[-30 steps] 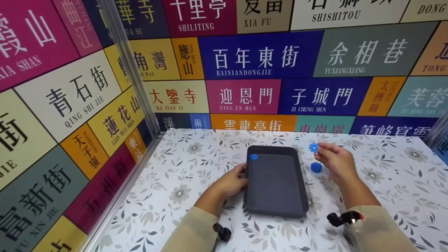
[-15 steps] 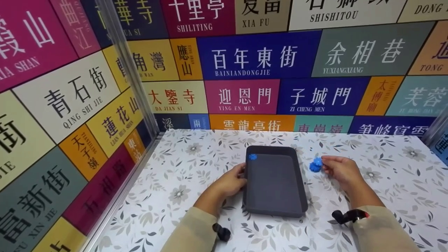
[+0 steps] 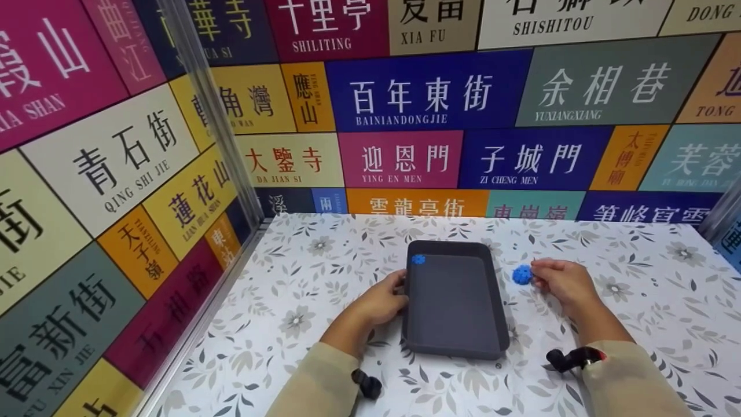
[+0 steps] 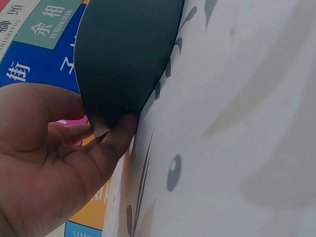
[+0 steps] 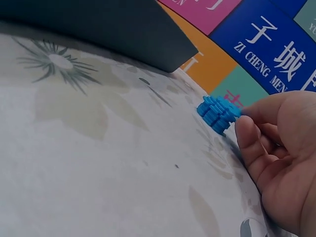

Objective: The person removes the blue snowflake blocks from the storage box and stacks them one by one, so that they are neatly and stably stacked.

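A dark grey rectangular tray (image 3: pixel 454 347) lies on the table, with one small blue snowflake-shaped disc (image 3: pixel 418 259) in its far left corner. My left hand (image 3: pixel 379 299) holds the tray's left side; the left wrist view shows thumb and fingers against the dark wall (image 4: pixel 123 54). Right of the tray, a small stack of blue snowflake discs (image 3: pixel 521 275) rests on the tabletop. My right hand (image 3: pixel 566 282) pinches the edge of the top disc between thumb and fingers. In the right wrist view that disc touches the stack (image 5: pixel 215 114), and the fingertips hide part of its edge.
A white tablecloth (image 3: pixel 324 260) with grey leaves and flowers covers the table. Panels with place names (image 3: pixel 428 95) rise behind the table and on the left. Dark wrist cameras (image 3: pixel 366 384) sit on both sleeves.
My right hand has come down toward me with its disc, from beyond the stack onto the top of it. The left hand and the tray have stayed in place.
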The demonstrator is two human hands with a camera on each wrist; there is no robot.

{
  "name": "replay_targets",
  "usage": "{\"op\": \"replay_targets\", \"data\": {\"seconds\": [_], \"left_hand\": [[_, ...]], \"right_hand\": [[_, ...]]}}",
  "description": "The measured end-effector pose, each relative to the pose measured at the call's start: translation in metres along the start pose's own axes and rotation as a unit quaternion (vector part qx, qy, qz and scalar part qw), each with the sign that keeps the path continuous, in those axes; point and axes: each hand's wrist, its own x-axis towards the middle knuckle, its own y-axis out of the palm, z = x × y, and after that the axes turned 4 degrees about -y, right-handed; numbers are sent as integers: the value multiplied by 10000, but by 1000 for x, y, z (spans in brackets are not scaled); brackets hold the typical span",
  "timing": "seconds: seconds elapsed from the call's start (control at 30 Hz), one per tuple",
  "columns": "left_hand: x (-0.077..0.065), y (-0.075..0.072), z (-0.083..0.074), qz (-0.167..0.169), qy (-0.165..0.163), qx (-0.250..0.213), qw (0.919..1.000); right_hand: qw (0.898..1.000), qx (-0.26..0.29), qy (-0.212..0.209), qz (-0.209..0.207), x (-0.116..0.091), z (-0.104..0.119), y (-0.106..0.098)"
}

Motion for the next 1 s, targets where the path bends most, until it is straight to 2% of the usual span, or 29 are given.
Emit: {"op": "replay_targets", "data": {"seconds": [0.23, 0.53, 0.77, 1.0], "left_hand": [[-1, 0, -1, 48, 87, -49, 9999], [0, 0, 0, 42, -21, 28, 10000], [-1, 1, 0, 172, -86, -292, 9994], [0, 0, 0, 185, -142, -251, 9994]], "right_hand": [[9998, -182, -82, -11, -1, 0, 2], [9998, -165, -128, 43, 0, -1, 2], [9989, -343, -301, 116, 1, -2, 2], [9990, -320, -308, 78, 0, -2, 3]]}}
